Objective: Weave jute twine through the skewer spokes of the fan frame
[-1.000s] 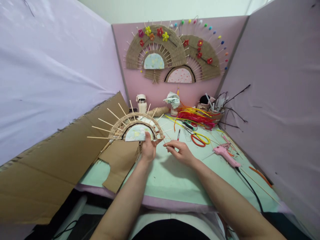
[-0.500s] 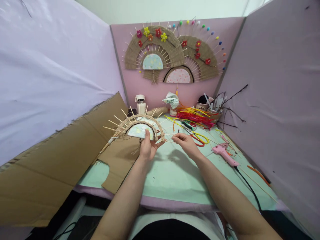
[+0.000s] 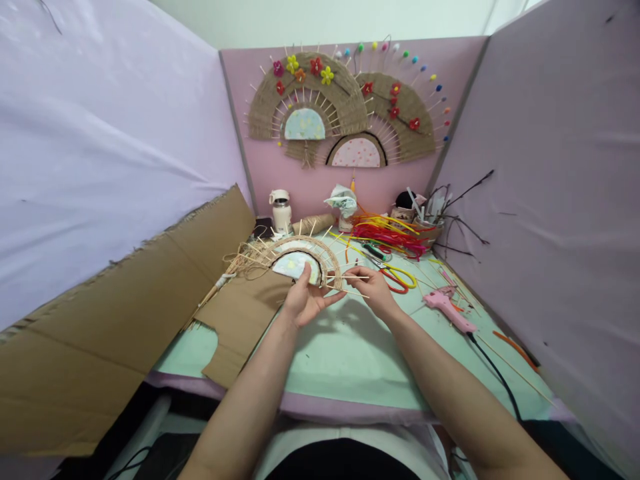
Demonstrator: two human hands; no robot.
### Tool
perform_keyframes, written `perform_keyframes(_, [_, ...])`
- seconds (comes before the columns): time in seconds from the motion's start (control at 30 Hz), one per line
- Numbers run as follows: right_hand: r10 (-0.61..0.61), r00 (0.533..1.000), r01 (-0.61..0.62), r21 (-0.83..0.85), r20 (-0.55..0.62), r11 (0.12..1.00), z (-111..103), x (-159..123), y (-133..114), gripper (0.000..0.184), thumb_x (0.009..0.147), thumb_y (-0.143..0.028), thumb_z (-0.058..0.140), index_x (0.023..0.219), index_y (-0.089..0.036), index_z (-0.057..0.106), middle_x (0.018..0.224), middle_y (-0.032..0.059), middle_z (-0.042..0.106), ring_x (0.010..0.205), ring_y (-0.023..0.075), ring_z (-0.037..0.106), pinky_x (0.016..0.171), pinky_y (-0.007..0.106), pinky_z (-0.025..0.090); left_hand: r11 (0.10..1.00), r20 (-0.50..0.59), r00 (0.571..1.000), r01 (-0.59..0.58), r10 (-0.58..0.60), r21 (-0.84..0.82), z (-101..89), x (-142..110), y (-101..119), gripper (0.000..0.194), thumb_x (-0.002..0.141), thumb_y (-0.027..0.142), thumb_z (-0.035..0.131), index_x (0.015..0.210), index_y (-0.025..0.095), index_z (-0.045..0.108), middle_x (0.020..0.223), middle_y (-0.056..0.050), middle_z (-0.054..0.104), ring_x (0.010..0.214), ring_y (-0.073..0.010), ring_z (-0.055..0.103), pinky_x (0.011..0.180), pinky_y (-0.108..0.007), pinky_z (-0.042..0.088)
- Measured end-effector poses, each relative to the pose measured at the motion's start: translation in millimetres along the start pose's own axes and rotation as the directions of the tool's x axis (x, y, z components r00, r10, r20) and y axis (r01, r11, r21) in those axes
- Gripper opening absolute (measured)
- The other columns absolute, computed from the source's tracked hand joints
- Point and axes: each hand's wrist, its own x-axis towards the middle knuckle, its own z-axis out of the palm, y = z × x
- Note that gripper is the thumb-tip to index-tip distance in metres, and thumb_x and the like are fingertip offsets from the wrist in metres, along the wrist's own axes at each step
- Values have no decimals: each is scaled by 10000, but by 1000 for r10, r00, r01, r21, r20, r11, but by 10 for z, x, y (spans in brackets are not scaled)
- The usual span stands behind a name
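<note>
A half-round fan with a pale floral centre, a dark edging and rows of woven twine on thin wooden sticks is held up over the table. My left hand grips it from below, thumb on the floral front and other fingers behind, some stretched to the right. At the fan's right end, my right hand is closed in a pinch beside the twine rows. Two stick ends cross in front of its fingers, and what they pinch is hidden. Loose twine loops lie behind the fan's left side.
Cardboard lies left. Right are scissors, a pink glue gun with its cord, and loose sticks. Behind stand a bottle, pipe cleaners and branches. Finished fans hang on the back panel.
The fan and my left hand have shifted right and slightly down, bringing the fan's right end up to my right fingers. My right hand stays in about the same place.
</note>
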Motion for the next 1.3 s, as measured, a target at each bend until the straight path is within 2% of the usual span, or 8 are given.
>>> perform_keyframes(0.13, [-20, 1000, 21, -23, 22, 1000, -14, 8, 18, 196, 716, -357, 623, 729, -163, 639, 717, 27, 638, 672, 147, 565, 650, 273, 438, 1000, -16, 1000, 15, -15, 5, -40, 18, 35, 373, 880, 421, 439, 993, 112, 617, 940, -114, 667, 855, -200, 637, 852, -430, 499])
perform_keyframes(0.3, [-125, 992, 124, -131, -4, 984, -21, 0, 40, 230, 742, -393, 613, 713, -166, 637, 693, 29, 631, 635, 141, 540, 618, 271, 430, 999, -74, 997, 13, -10, 42, -91, 27, 81, 278, 870, 359, 480, 935, 128, 619, 882, -89, 672, 769, -175, 642, 788, -381, 526])
perform_keyframes(0.53, [-238, 971, 239, -257, 34, 936, -27, -28, -25, 272, 768, -414, 596, 671, -163, 638, 663, 47, 629, 610, 147, 514, 602, 278, 422, 989, -41, 993, 116, -113, 86, -92, -3, 127, 333, 870, 403, 466, 982, 130, 620, 931, -117, 667, 834, -209, 645, 821, -448, 508])
perform_keyframes(0.8, [-227, 973, 232, -243, 50, 942, -53, -12, 3, 240, 784, -382, 592, 690, -163, 626, 688, 39, 629, 638, 146, 531, 623, 273, 424, 992, -53, 992, 116, -114, 50, -100, 12, 125, 317, 875, 374, 466, 986, 123, 624, 943, -111, 665, 832, -199, 645, 825, -425, 507])
perform_keyframes(0.93, [-264, 962, 272, -259, 64, 927, -88, 15, 2, 235, 784, -388, 596, 702, -171, 633, 705, 40, 635, 655, 154, 541, 641, 284, 432, 993, -14, 994, 110, -109, 48, -85, -10, 130, 307, 880, 353, 455, 1017, 129, 614, 945, -108, 673, 856, -222, 648, 860, -492, 481])
perform_keyframes(1.0, [-298, 950, 313, -274, 94, 910, -120, 28, -9, 217, 797, -376, 587, 723, -178, 636, 733, 45, 642, 685, 162, 552, 665, 293, 436, 994, -13, 996, 88, -87, 59, -83, -10, 130, 299, 880, 322, 449, 1034, 119, 607, 944, -119, 678, 872, -236, 649, 875, -506, 470])
perform_keyframes(1.17, [-395, 909, 415, -387, 135, 823, -175, 35, -50, 206, 839, -349, 544, 734, -197, 636, 718, 38, 622, 699, 166, 536, 679, 298, 413, 990, -97, 995, 51, -39, 132, -88, 7, 135, 269, 849, 243, 457, 1012, 89, 605, 886, -132, 694, 812, -223, 668, 827, -401, 509])
perform_keyframes(1.3, [-443, 893, 418, -522, 83, 744, -183, 28, -52, 236, 819, -382, 576, 672, -203, 623, 637, 23, 591, 651, 163, 514, 669, 304, 380, 983, -50, 996, 84, -77, 162, -76, -5, 143, 339, 855, 262, 423, 1044, 46, 601, 930, -180, 687, 887, -248, 663, 824, -367, 506])
